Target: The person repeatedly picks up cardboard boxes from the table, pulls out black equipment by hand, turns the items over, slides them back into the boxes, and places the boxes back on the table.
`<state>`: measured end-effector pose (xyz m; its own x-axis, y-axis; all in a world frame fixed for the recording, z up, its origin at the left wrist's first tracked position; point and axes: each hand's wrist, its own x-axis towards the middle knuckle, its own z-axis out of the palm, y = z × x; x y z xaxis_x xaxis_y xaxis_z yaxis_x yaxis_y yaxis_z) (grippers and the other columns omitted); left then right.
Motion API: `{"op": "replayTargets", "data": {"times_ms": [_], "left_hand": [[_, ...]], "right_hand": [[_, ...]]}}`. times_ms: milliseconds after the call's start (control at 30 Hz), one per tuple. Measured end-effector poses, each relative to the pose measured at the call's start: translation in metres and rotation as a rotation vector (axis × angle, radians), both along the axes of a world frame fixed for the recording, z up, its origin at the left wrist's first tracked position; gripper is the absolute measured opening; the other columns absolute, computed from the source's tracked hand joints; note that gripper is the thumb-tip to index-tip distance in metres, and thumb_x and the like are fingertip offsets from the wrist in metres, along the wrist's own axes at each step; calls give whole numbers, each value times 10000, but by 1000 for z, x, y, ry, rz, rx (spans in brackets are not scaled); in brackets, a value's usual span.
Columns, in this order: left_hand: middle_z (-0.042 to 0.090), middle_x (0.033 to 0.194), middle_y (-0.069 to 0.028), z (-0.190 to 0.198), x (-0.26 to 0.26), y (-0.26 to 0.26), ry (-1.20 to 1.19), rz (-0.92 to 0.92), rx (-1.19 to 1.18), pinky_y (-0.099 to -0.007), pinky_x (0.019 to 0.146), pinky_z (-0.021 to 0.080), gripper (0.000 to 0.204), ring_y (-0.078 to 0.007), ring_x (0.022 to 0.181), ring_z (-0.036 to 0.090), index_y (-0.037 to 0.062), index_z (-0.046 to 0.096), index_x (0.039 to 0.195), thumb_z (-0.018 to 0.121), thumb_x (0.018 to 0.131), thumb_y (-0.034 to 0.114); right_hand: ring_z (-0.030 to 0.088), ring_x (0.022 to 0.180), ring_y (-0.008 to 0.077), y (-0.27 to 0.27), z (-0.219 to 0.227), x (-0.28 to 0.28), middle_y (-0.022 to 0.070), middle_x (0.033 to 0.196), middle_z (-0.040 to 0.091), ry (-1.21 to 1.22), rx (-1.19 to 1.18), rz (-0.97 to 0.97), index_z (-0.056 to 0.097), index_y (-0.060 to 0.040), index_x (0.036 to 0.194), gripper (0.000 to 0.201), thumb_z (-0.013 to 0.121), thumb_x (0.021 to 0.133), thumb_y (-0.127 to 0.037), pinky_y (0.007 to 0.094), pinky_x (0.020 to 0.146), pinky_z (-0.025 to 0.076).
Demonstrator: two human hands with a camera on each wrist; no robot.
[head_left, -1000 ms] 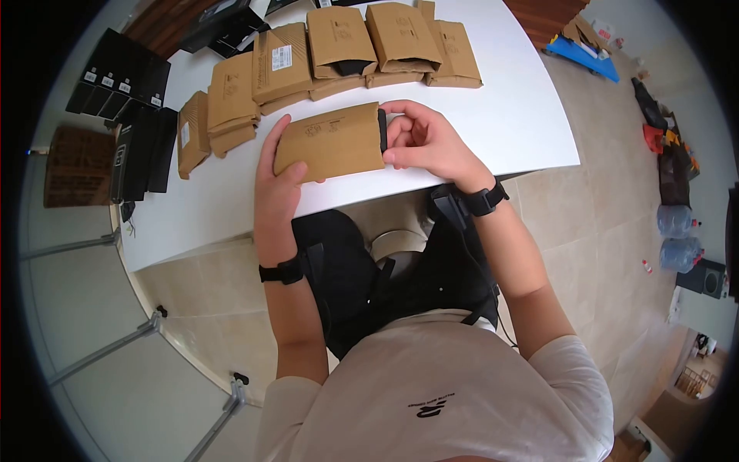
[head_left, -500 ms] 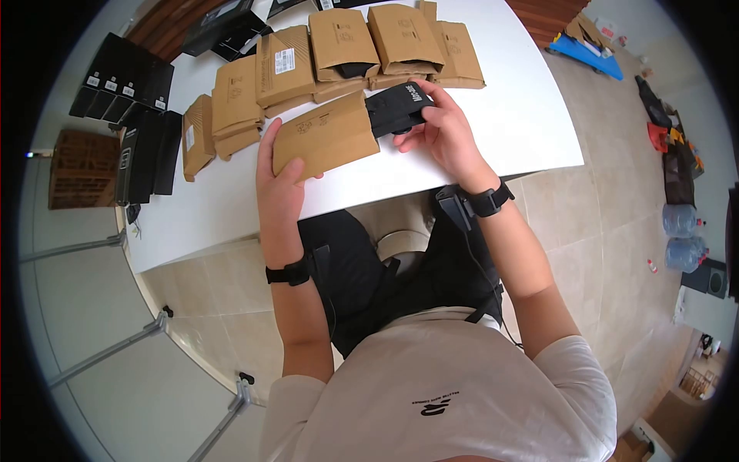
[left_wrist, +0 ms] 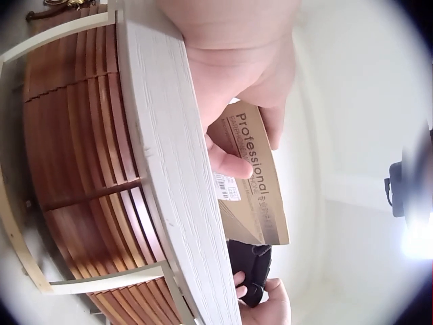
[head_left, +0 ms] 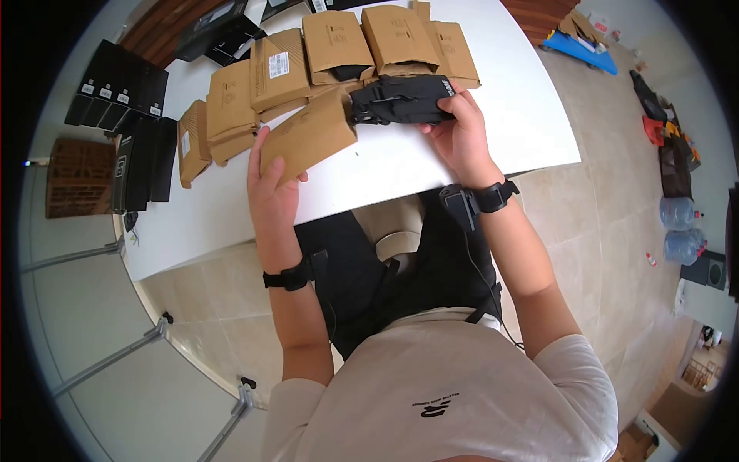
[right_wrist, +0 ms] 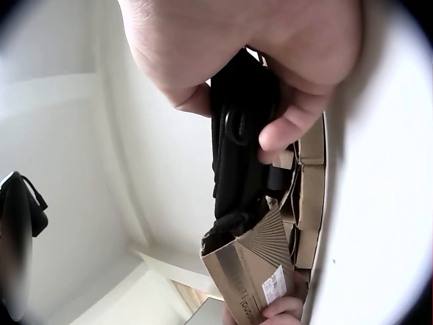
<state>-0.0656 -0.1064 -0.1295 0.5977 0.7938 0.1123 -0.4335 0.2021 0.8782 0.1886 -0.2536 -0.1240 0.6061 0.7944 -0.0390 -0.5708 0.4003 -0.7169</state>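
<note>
My left hand (head_left: 271, 192) grips a brown cardboard box (head_left: 314, 137) by its closed end, thumb on the near face, tilted above the white table (head_left: 369, 158). The left wrist view shows "Professional" printed on the box's side. A black fabric pouch (head_left: 408, 100) with straps and a zipper is in my right hand (head_left: 464, 146), pinched at its far end between thumb and fingers. The pouch's other end lies right at the box's open mouth, where the right wrist view shows black fabric (right_wrist: 233, 220) at the cardboard rim.
Several similar cardboard boxes (head_left: 331, 42) lie in a row along the back of the table, some with open ends showing black inside. Black boxes (head_left: 142, 165) stand at the left edge, and more (head_left: 223, 31) lie at the back left.
The right hand has drawn the black pouch out of the cardboard box toward the right. The left hand keeps its grip, and the box has tilted and shifted a little left.
</note>
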Motion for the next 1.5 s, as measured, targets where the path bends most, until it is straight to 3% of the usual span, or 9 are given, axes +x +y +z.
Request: {"op": "replayTargets", "data": {"times_ms": [67, 200, 267, 367, 567, 1100, 1200, 1367, 1500], "left_hand": [[559, 1250, -178, -3, -2, 5, -136, 33, -163, -369, 708, 470, 592, -250, 992, 580, -49, 298, 1471, 505, 921, 20], [560, 1251, -175, -1, -1, 2, -120, 5, -132, -369, 707, 473, 609, -248, 979, 583, -41, 296, 1475, 520, 913, 18], [557, 1260, -169, -2, -1, 0, -62, -26, -59, -369, 703, 474, 622, -246, 977, 586, -29, 294, 1480, 527, 905, 14], [558, 1261, -163, 1, 0, -1, -80, -53, -45, -369, 697, 477, 628, -243, 977, 591, -18, 301, 1481, 533, 898, 11], [558, 1261, -164, -3, 2, -1, -53, -26, -33, -366, 693, 481, 632, -239, 993, 593, -18, 318, 1473, 551, 887, 5], [538, 1277, -149, 11, 5, -10, 139, 10, 46, -339, 693, 436, 673, -207, 937, 563, 1, 311, 1497, 494, 850, 24], [521, 1307, -149, 5, 4, -7, 95, -20, 26, -360, 815, 474, 699, -225, 1054, 567, -4, 298, 1504, 509, 838, 32], [464, 1398, -163, 9, 4, -8, -17, -31, -36, -408, 1124, 340, 721, -276, 1328, 445, -40, 272, 1503, 520, 839, 91], [469, 1396, -168, 10, 2, -10, -18, -31, -11, -399, 1102, 365, 715, -272, 1301, 469, -51, 280, 1497, 521, 848, 126]], "right_hand": [[586, 879, 201, -3, -4, 6, 125, 1103, 594, -3, 66, 55, 450, 26, 1251, 401, 448, 855, -30, 317, 665, 482], [583, 912, 191, 2, 4, -2, 123, 1107, 596, 118, 76, -41, 490, 26, 1230, 385, 441, 852, -31, 316, 726, 493], [573, 1130, 229, 1, -7, 4, 134, 1216, 586, 55, 62, 59, 497, 30, 1303, 488, 412, 842, -103, 378, 1010, 463], [592, 974, 190, 2, -12, 6, 132, 1138, 601, 123, 83, 90, 512, 42, 1260, 410, 439, 863, -33, 319, 824, 509], [629, 978, 188, -2, 11, -4, 128, 1099, 625, -11, -35, 129, 512, 60, 1233, 351, 457, 907, -58, 330, 878, 532], [649, 814, 89, -3, 16, -12, 35, 943, 690, -155, -262, 302, 646, -5, 1075, 198, 627, 927, -136, 228, 732, 524], [653, 810, 86, -3, 13, -12, 41, 948, 695, -186, -258, 313, 646, -2, 1061, 186, 649, 912, -113, 223, 731, 522], [660, 808, 74, -5, 11, -9, 38, 945, 704, -351, -229, 470, 650, 1, 1034, 144, 660, 892, -18, 216, 754, 532], [657, 813, 72, -7, 12, -9, 32, 926, 707, -390, -181, 508, 660, -5, 1013, 124, 669, 890, -18, 212, 768, 526]]}}
